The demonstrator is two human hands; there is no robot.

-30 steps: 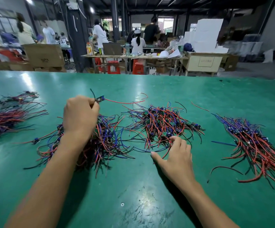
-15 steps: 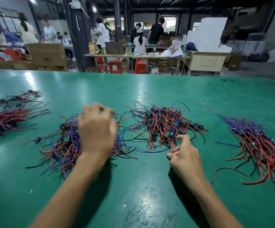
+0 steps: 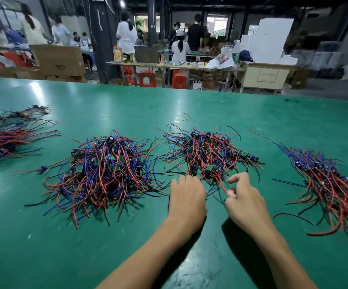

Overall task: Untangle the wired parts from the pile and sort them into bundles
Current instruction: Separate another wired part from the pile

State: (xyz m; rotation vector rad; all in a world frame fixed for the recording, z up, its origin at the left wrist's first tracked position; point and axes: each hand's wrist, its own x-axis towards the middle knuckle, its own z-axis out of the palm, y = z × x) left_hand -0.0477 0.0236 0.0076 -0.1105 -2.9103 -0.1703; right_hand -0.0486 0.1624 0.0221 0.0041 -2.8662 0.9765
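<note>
Right hand [image 3: 244,202]: I see its thumb and forefinger pinching a red wire [image 3: 221,184] at the near edge of the middle pile; the other fingers are curled in.
Left hand [image 3: 186,198]: it sits just beside the right one, knuckles up, fingertips at the same near edge of the pile. I cannot tell from here whether it grips anything, since the back of the hand hides the fingers.
Middle pile [image 3: 206,152]: a tangle of red, blue and black wires with small green boards, lying on the green table [image 3: 127,105] right ahead of both hands.
Left pile [image 3: 104,170]: a bigger, looser tangle of the same parts, near the left hand but apart from it; one wired part [image 3: 42,169] trails out at its left side.
Right bundle [image 3: 327,180]: wires laid roughly one way, fanning toward me, well apart from the hands.
Far-left bundles [image 3: 4,136]: more aligned wires at the table's left edge, partly cut off by the frame.
Loose bits: a short red wire piece [image 3: 186,116] lies alone beyond the middle pile, and a second red strand [image 3: 257,132] lies between that pile and the right bundle.
In the way: my own forearms cover the near table, and the wires cross so thickly that I cannot follow the pinched wire into the pile.
Background: people stand at work tables [image 3: 169,65] with red stools [image 3: 147,78] and cardboard boxes [image 3: 58,60] behind.
</note>
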